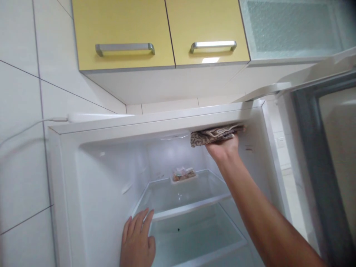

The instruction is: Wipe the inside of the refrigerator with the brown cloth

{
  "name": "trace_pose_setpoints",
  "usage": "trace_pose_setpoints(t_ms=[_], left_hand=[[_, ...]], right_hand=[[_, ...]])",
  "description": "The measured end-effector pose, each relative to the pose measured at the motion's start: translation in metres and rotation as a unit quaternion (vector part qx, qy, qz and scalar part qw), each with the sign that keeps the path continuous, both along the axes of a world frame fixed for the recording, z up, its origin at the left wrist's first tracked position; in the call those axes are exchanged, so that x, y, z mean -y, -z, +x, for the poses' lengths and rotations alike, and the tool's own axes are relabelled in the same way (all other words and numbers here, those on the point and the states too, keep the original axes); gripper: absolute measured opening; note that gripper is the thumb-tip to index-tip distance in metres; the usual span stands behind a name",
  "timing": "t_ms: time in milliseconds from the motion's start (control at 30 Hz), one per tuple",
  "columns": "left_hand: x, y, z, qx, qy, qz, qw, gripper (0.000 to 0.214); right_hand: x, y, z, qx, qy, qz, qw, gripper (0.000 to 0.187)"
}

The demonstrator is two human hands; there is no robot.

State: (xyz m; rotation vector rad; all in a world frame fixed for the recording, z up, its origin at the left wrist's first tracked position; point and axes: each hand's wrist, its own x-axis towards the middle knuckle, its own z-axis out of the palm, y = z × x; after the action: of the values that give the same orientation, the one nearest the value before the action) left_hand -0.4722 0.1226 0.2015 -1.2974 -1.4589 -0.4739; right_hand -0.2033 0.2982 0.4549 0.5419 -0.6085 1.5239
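Note:
My right hand (224, 148) reaches up inside the fridge (105, 178) and presses a folded brown-and-white patterned cloth (204, 137) against the inner ceiling, toward the right. The palm faces up and the cloth hides most of the fingers. Lower down, my left hand (138, 237) is at the left front end of the upper glass shelf (164, 194). Its fingers are stretched out, with nothing held in them. Whether the fingertips touch the shelf edge, I cannot tell.
A small white tray of food (183, 175) sits at the back of the upper shelf. Below is another glass shelf (194, 237). The fridge door (311, 148) stands open on the right. Yellow cabinets (122, 22) hang above, and a white cable (22, 129) runs along the left wall.

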Motion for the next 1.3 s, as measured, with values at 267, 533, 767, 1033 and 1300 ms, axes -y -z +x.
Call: trace_pose_setpoints(t_ms=[267, 533, 767, 1033, 1300], left_hand=[[-0.002, 0.009, -0.009, -0.019, -0.015, -0.017, 1.000, 0.067], [-0.004, 0.018, -0.020, -0.026, -0.034, -0.034, 0.999, 0.076], [-0.003, 0.015, -0.013, -0.010, -0.026, -0.023, 0.999, 0.073], [0.004, 0.007, -0.001, 0.031, -0.022, -0.033, 0.999, 0.068], [0.003, 0.008, -0.001, 0.022, -0.015, -0.020, 0.999, 0.066]], right_hand=[[-0.119, -0.003, -0.069, 0.141, 0.086, -0.004, 0.986, 0.063], [-0.170, -0.001, -0.109, 0.230, 0.175, 0.003, 0.957, 0.086], [-0.149, -0.002, -0.091, 0.242, 0.201, -0.007, 0.949, 0.085], [-0.042, 0.009, 0.000, 0.081, 0.084, 0.024, 0.993, 0.055], [0.030, 0.021, 0.048, 0.033, 0.088, 0.012, 0.995, 0.033]])
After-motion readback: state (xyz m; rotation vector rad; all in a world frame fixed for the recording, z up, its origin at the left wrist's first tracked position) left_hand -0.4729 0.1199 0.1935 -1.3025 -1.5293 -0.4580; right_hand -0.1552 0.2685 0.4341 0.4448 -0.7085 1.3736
